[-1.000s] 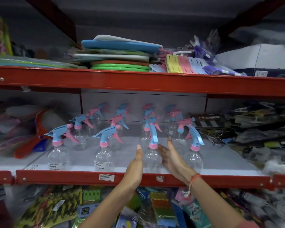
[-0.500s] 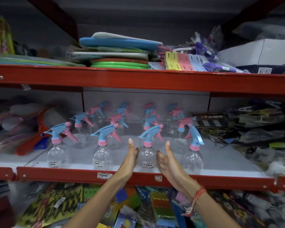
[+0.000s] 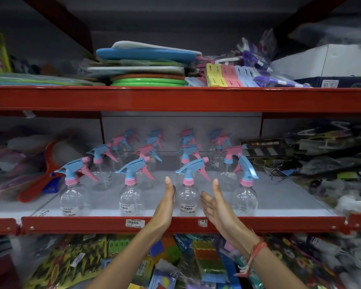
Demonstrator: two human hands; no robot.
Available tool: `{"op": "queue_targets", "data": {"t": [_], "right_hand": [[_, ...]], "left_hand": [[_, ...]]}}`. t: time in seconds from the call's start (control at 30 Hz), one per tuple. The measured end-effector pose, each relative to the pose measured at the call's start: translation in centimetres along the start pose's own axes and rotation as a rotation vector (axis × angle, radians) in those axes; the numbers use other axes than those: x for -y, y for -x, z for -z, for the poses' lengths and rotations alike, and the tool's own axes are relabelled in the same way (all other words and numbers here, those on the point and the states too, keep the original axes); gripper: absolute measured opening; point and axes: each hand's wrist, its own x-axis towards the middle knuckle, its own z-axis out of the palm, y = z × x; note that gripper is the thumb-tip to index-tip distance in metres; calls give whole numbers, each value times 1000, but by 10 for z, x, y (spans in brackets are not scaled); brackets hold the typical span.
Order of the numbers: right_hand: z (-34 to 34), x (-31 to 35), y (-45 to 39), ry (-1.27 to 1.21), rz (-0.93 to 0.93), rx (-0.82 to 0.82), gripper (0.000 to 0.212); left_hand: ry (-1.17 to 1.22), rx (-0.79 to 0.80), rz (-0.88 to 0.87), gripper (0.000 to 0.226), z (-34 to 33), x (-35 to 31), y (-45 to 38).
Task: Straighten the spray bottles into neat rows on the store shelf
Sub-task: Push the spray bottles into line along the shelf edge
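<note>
Spray bottle (image 3: 187, 197) upright, nozzle pointing left; left hand (image 3: 165, 203), right hand (image 3: 214, 205) flank it, grips wide.

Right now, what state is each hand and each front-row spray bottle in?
left hand: open, flat, beside the third bottle.
right hand: open, flat, on that bottle's other side.
first bottle: upright, nozzle pointing left.
second bottle: upright, nozzle left.
third bottle: upright, nozzle left, between the palms; contact unclear.
fourth bottle: upright, nozzle turned right, out of line.
</note>
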Motion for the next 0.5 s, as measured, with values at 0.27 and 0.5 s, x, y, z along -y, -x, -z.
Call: {"op": "queue_targets", "data": {"t": [0.27, 0.5], "right_hand": [[35, 1, 31, 71, 279, -204, 73], [93, -11, 34, -52, 465, -790, 43]], "left_hand": [[40, -396, -420, 42, -27, -9, 37], [124, -242, -299, 43, -84, -15, 32]]}}
